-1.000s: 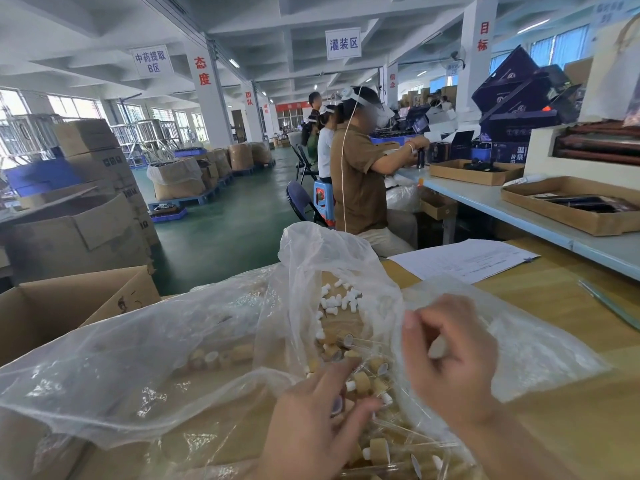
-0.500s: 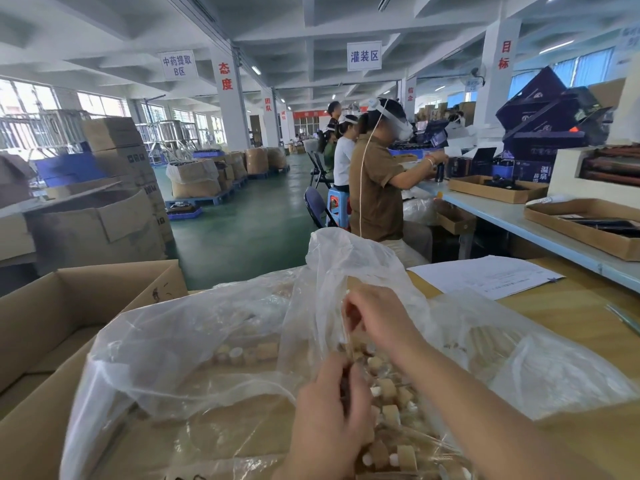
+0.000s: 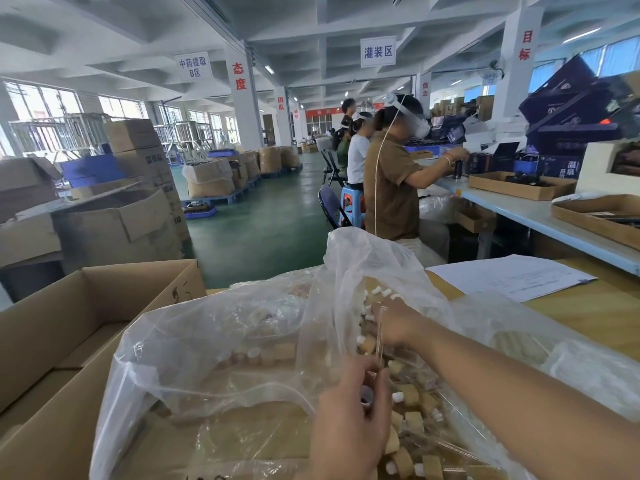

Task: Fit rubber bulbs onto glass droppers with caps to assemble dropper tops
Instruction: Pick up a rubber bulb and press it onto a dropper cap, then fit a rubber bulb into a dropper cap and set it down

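droppers (image 3: pixel 412 394): lying loose in the open bag (image 3: pixel 225 341), tan caps w/ glass tubes, piled below and btwn both hands.
held dropper (image 3: pixel 367 397): left hand (image 3: pixel 349 424) is gripping it by the cap, fingers curled round it, tube pointing up toward the right hand.
bulbs (image 3: pixel 377 292): small white ones, sitting at the bag's far end, just beyond the right hand.
right hand (image 3: pixel 398 323): reaching palm-down into the heap near the bulbs. fingertips are hiding in the pile, so can't tell if they're pinching anything.
step: prob fetching a bulb for the held dropper. no bulb is sitting on it yet, and the cap hole seems to be showing open.
nxt: calling for one bulb pinched out alone, brought to the cap, neck pushed in square w/o stressing the glass.
signs: boards are reading 灌装区 (image 3: pixel 377 51) and 中药提取b区 (image 3: pixel 193 66). pillars are showing red 态度 (image 3: pixel 239 76) and 目标 (image 3: pixel 525 46).
other print: blue carton (image 3: pixel 568 168) is showing 温泉. sheet (image 3: pixel 509 275) text is too small to read.
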Motion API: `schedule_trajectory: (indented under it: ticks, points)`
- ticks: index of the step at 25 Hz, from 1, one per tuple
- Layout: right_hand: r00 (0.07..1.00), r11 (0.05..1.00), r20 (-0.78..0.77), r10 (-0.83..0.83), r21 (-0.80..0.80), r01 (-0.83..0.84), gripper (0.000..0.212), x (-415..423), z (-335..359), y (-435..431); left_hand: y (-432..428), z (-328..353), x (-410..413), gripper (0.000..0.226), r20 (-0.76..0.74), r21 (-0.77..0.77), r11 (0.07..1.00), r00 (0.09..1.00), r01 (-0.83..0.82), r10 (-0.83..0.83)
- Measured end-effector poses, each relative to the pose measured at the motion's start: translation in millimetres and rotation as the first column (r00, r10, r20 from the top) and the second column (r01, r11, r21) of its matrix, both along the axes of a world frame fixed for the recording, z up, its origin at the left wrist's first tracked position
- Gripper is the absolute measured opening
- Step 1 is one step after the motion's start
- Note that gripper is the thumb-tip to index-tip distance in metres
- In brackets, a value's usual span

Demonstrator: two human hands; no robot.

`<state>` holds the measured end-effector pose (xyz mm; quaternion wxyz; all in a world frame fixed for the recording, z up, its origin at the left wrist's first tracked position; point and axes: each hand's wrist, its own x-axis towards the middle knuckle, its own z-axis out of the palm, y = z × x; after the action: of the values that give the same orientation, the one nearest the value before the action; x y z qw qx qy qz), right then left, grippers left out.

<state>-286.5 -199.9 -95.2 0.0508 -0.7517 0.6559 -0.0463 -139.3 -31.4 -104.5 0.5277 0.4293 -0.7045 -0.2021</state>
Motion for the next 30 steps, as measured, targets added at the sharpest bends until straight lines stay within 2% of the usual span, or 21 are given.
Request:
schedule_trajectory:
  ticks: [2, 6, 7, 9, 11, 15, 17, 19, 21, 23, 26, 30]
  points:
    - [1.000, 1.000, 0.018, 0.013, -0.004, -0.013, 0.009, -1.6, -0.5, -5.5, 0.7, -1.2, 0.8, 0.014, 0.028, 0.013, 1.000, 1.000, 0.007, -0.007]
    - [0.981, 0.999, 0.195, -0.018, 0.038, 0.010, 0.005, -11.6, -4.2, -5.9, 0.4, 1.4, 2.1, 0.013, 0.037, -0.011, 0.999, 0.999, 0.032, -0.031]
    - [0.969, 0.998, 0.245, -0.032, 0.051, 0.020, 0.013, -13.8, -2.1, -2.2, -0.1, 1.3, 2.0, 0.013, 0.037, -0.014, 0.999, 0.999, 0.035, -0.035]
    - [0.902, 0.996, 0.424, -0.081, 0.065, 0.059, 0.023, -16.4, 4.9, 8.0, -0.5, 1.7, 2.3, 0.014, 0.034, -0.020, 0.999, 0.998, 0.044, -0.043]
    - [0.792, 0.996, 0.603, -0.093, 0.064, 0.069, 0.028, -15.4, 17.3, 23.5, -1.1, 1.8, 3.7, 0.016, 0.031, -0.040, 0.998, 0.998, 0.054, -0.053]
    - [0.654, 0.999, 0.755, -0.050, 0.048, 0.021, 0.037, -17.2, 38.0, 68.7, -1.4, 1.6, 5.4, 0.006, 0.059, -0.014, 0.998, 0.997, 0.055, -0.054]
    - [0.526, 0.988, 0.848, -0.067, 0.128, -0.081, 0.040, -23.7, 41.8, 95.0, -0.8, 3.1, 6.3, 0.008, 0.069, -0.027, 0.998, 0.996, 0.055, -0.053]
    - [0.350, 0.975, 0.930, -0.110, 0.171, -0.146, 0.036, -27.8, 43.1, 116.4, 0.4, 4.0, 4.5, 0.011, 0.105, -0.035, 0.997, 0.993, 0.066, -0.062]
    - [0.164, 0.983, 0.976, -0.143, 0.159, -0.090, 0.027, -29.1, 39.4, 128.7, 2.3, 2.9, 2.0, 0.012, 0.135, -0.024, 0.996, 0.988, 0.081, -0.077]
    - [0.070, 0.988, 0.986, -0.152, 0.153, -0.015, 0.015, -26.4, 34.3, 136.2, 3.8, 1.1, 1.4, 0.015, 0.156, -0.015, 0.997, 0.985, 0.082, -0.079]
    - [-0.110, 0.993, 0.987, -0.121, 0.121, -0.009, 0.017, -22.5, 27.4, 141.3, 3.1, -0.3, 1.8, 0.004, 0.166, -0.041, 0.997, 0.985, 0.064, -0.056]
    - [-0.315, 0.996, 0.945, -0.085, 0.080, -0.029, 0.018, -22.2, 27.8, 145.4, 2.7, -0.6, -1.2, 0.015, 0.207, -0.104, 0.991, 0.976, 0.082, -0.059]
